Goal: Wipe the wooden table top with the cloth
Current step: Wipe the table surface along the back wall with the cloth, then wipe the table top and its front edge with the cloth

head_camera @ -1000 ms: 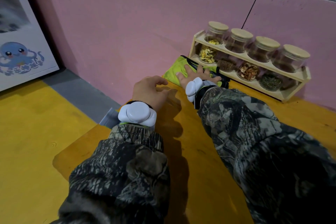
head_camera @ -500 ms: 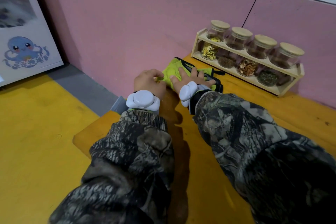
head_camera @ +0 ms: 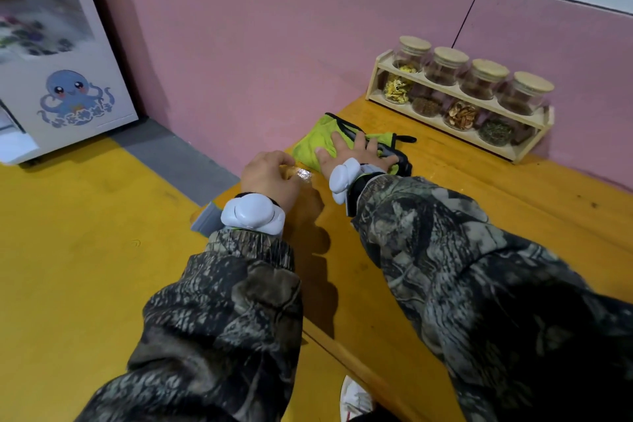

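The cloth [head_camera: 313, 142], yellow-green with black edging, lies crumpled on the wooden worktop [head_camera: 479, 216], near the spice rack [head_camera: 459, 103] and on the side of it toward the worktop's corner, close to the wall. The right hand [head_camera: 356, 156] presses flat on the end of the cloth nearest the spice rack; its fingers [head_camera: 337, 142] are straight and spread and curl round nothing. The left hand [head_camera: 270, 178] is farther from the spice rack than the cloth, just beside the cloth's outer edge at the worktop's corner, knuckles up. Its fingers [head_camera: 282, 161] are curled under and their tips are hidden, so it cannot be told whether they hold anything or touch the cloth. Each wrist carries a white device, the left wrist device [head_camera: 253, 216] and the right wrist device [head_camera: 344, 178], above camouflage sleeves [head_camera: 462, 267]. The spice rack is pale wood, two-tiered, set against the pink wall [head_camera: 274, 44], and holds glass jars [head_camera: 397, 89] with round pale lids in two rows, contents varying from yellow to brown and green. Well apart from the spice rack, beyond the worktop's corner, a white cabinet [head_camera: 102, 55] bearing a blue octopus picture [head_camera: 70, 96] stands on the yellow floor [head_camera: 68, 267]. A white shoe [head_camera: 356, 397] shows at the worktop's near edge, well apart from the spice rack.
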### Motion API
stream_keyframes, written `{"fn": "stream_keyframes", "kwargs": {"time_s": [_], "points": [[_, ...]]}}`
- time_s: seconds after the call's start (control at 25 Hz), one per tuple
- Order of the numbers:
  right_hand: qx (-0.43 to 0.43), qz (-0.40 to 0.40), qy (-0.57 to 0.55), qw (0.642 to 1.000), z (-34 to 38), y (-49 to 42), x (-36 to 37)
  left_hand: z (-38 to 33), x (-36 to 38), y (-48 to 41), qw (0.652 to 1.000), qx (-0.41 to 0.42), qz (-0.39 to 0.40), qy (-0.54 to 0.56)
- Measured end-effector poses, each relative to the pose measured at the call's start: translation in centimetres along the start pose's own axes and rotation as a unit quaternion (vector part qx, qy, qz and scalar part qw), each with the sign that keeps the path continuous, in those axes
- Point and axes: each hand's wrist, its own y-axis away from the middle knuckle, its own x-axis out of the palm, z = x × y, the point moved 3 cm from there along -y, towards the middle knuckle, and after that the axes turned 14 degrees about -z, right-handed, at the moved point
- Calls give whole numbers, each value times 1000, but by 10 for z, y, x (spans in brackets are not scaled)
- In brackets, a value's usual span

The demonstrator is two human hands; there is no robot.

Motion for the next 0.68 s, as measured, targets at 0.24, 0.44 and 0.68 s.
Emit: {"fn": "stream_keyframes", "kwargs": {"time_s": [0.24, 0.44, 0.68], "points": [[12, -13, -25, 1000, -6, 13, -6, -11, -4, 15, 996, 75, 53, 7], [12, -15, -47, 999, -27, 28, -7, -20, -2, 24, 994, 99, 50, 8], [40, -57, -73, 995, -63, 45, -1, -35, 6, 43, 998, 55, 22, 34]]}}
